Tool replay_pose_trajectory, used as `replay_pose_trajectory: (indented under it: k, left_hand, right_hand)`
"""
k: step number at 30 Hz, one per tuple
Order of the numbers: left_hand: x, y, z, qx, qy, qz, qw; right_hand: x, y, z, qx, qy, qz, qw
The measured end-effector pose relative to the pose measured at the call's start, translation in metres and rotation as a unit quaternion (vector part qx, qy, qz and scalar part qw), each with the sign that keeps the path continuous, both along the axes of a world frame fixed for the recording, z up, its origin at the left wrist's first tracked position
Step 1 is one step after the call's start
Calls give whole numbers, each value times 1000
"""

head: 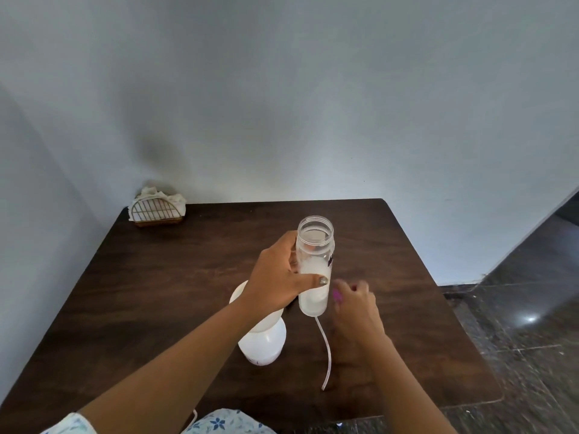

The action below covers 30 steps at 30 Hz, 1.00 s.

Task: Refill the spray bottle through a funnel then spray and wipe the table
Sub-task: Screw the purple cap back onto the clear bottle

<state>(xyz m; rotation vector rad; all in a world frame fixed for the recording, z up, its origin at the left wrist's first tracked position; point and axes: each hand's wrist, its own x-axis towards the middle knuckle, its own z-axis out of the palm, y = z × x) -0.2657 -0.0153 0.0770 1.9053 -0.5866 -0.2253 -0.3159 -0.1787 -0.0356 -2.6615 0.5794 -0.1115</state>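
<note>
- Pale blue-grey walls meet in a corner behind a dark brown wooden table (175,277), and dark glossy floor tiles (526,324) show beyond its right edge.
- Left hand (279,277) forms the grip on a clear, open-mouthed plastic jar (315,267): the thumb crosses the front of the jar, the other fingers wrap round its far side, and it is held upright and lifted off the table.
- Milky white liquid fills roughly the lower half of the jar; its threaded mouth has no lid.
- Just below and to the left of that grip stands a white translucent plastic spray bottle (264,343) on the table, partly hidden by the left forearm.
- Seated in the bottle's neck is a white plastic funnel (247,308), its wide mouth directly under the left wrist.
- Right hand (354,305) is just right of the jar's base, fingers curled and blurred, with pink-painted nails; whether it holds anything cannot be told.
- A thin white dip tube (326,355) runs down from beneath the jar towards the table's near edge, lying between the spray bottle and the right forearm.
- Well away from the grip, at the far left corner of the table, sits a gold wire napkin holder (158,211) stuffed with white paper napkins.
- Floral blue-and-white fabric (219,422) shows at the bottom edge.
</note>
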Motion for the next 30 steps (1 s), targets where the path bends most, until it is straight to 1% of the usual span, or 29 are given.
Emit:
replay_pose_trajectory:
  k: [2, 4, 5, 7, 8, 10, 12, 13, 15, 17, 20, 22, 26, 28, 30]
  left_hand:
    - [0, 0, 3, -1, -6, -3, 1000]
    - [1, 2, 9, -14, -10, -8, 1000]
    - [2, 3, 12, -23, -13, -11, 1000]
    - [4, 4, 22, -36, -21, -18, 999]
    - [5, 5, 29, -42, -29, -23, 998]
    - [6, 8, 44, -50, -50, -38, 997]
    - [6, 12, 60, -51, -79, -54, 994]
    - [5, 14, 68, -55, -89, -58, 993]
    - [0, 22, 86, -69, -112, -58, 990]
    - [-4, 32, 100, -77, -137, -49, 986]
    - [-10, 52, 117, -88, -166, -33, 982]
    - [-12, 66, 123, -94, -167, -25, 981]
    - [-12, 97, 123, -108, -162, -12, 981]
    - [-11, 110, 118, -103, -157, -2, 982]
    - [-11, 122, 111, -94, -152, 5, 984]
  right_hand:
    - [7, -1, 39, 49, -126, -21, 991]
    - [12, -1, 84, 113, -245, -26, 963]
    - [13, 1, 107, 138, -304, -23, 942]
    - [8, 8, 146, 208, -415, -15, 886]
    - [3, 15, 164, 252, -454, -2, 854]
    - [-5, 29, 194, 329, -501, 52, 799]
    - [-12, 42, 221, 383, -514, 131, 756]
    - [-15, 49, 232, 398, -505, 170, 747]
    - [-17, 61, 250, 392, -488, 216, 749]
    - [-16, 73, 261, 375, -481, 233, 757]
    - [-13, 89, 272, 402, -480, 253, 738]
    - [-11, 100, 277, 416, -471, 271, 729]
    - [0, 122, 277, 392, -441, 292, 753]
    - [6, 128, 273, 427, -403, 314, 746]
    - [12, 133, 269, 495, -349, 341, 719]
